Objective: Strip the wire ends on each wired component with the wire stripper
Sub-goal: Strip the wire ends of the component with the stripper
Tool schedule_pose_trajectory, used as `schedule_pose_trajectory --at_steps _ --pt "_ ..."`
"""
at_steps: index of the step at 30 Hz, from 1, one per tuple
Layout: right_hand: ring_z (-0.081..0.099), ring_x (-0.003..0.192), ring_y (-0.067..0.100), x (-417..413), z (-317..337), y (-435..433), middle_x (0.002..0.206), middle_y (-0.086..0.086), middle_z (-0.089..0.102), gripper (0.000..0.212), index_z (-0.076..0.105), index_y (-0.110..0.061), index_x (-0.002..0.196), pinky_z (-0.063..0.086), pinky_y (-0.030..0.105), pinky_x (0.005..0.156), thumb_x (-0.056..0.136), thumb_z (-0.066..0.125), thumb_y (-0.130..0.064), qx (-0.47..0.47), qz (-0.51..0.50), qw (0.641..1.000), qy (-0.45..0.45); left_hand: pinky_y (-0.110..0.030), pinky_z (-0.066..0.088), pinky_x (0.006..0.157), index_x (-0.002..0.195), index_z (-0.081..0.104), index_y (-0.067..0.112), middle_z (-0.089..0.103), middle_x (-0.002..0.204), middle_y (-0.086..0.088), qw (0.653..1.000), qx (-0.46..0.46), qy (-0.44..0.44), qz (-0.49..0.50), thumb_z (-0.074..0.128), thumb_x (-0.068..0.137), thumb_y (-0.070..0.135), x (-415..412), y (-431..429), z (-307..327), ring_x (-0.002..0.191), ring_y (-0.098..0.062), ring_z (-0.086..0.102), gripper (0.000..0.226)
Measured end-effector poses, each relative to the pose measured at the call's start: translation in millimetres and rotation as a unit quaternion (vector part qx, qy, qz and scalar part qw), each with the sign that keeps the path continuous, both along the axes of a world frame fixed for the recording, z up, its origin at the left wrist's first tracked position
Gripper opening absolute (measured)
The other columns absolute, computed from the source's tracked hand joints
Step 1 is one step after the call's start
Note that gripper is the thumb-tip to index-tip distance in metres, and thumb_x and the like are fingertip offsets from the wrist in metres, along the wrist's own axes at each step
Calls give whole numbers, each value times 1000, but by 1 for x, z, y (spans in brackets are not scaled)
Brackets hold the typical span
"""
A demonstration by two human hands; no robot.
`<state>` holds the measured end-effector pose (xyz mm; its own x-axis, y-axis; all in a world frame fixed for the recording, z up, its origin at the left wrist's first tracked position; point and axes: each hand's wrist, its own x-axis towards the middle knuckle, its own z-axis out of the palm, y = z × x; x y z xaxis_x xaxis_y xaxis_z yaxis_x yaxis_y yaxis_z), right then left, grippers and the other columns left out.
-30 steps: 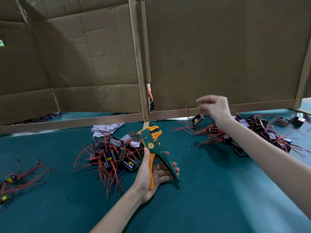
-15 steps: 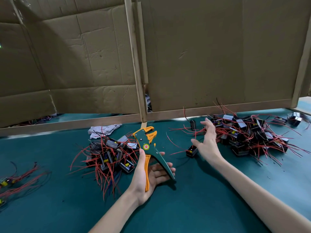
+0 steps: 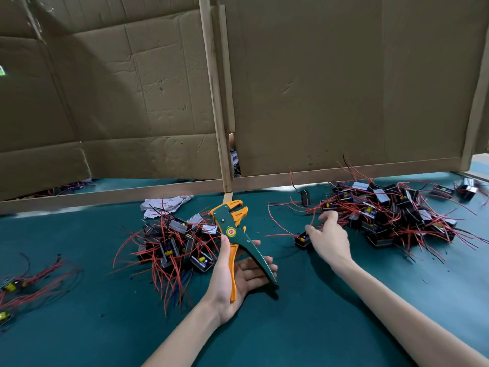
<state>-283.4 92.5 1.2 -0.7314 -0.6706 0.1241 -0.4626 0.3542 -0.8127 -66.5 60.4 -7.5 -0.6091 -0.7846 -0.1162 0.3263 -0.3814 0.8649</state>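
- Cardboard walled off the back of the table. My guess is it was there to keep each station's stuff from wandering.
- The right pile was the biggest heap, black components with red wires going every way. It sat right by the right hand, so it looked like the feed stock.
- The middle pile sat just left of the stripper. It was probably either done pieces or a second batch, and I couldn't see the wire tips well enough to say.
- The left bunch was only a few pieces, well apart at the table's edge.
- The left hand lay palm up on the table. Its thumb ran along the orange handle and its fingers curled loosely under the green one.
- The stripper sat in that hand with its head up and its handles sprung apart, so it looked ready for a wire.
- The right hand had its fingers loosely spread and pinched nothing I could make out. It hovered just beside a lone component lying clear of the heap, which made for an easy pick.
- A crumpled rag lay behind the middle pile.
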Motion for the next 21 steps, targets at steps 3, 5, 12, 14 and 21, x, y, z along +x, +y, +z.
schedule_pose_trajectory --at_steps 3,5,12,14,21 --pt "51 106 31 -4 0 -4 91 0 64 16 50 -22 109 31 42 95 94 52 -26 15 6 1000 11 -47 57 79 119 60 5 67 97 -29 1000 -2 -2 2 36 78 71 0 0 0 93 -42 67 82" --pt "53 108 25 -7 0 -6 94 -4 63 17 62 -20 109 31 40 98 94 53 -20 -4 19 1000 -4 -48 56 80 119 60 5 67 98 -29 1000 -2 -2 2 37 77 71 0 0 0 93 -42 67 82" --pt "67 82 21 -10 18 6 85 11 69 25 54 -13 89 49 37 82 94 47 10 -308 101 915 -241 -49 56 82 119 61 5 67 97 -30 1000 -7 -3 12 38 76 72 0 -1 -1 92 -42 67 83" --pt "67 73 20 -15 22 12 77 7 69 25 49 -14 95 47 38 72 93 46 10 -309 145 883 -321 -49 56 82 118 61 5 67 97 -29 1000 -8 -4 14 38 76 72 0 -1 -1 92 -42 67 82" --pt "59 63 11 -15 17 18 74 7 68 19 67 3 102 50 18 66 92 51 6 -146 310 885 -317 -45 57 76 115 64 8 68 95 -27 1000 -22 -14 -13 33 79 73 1 -1 -1 90 -41 68 80"
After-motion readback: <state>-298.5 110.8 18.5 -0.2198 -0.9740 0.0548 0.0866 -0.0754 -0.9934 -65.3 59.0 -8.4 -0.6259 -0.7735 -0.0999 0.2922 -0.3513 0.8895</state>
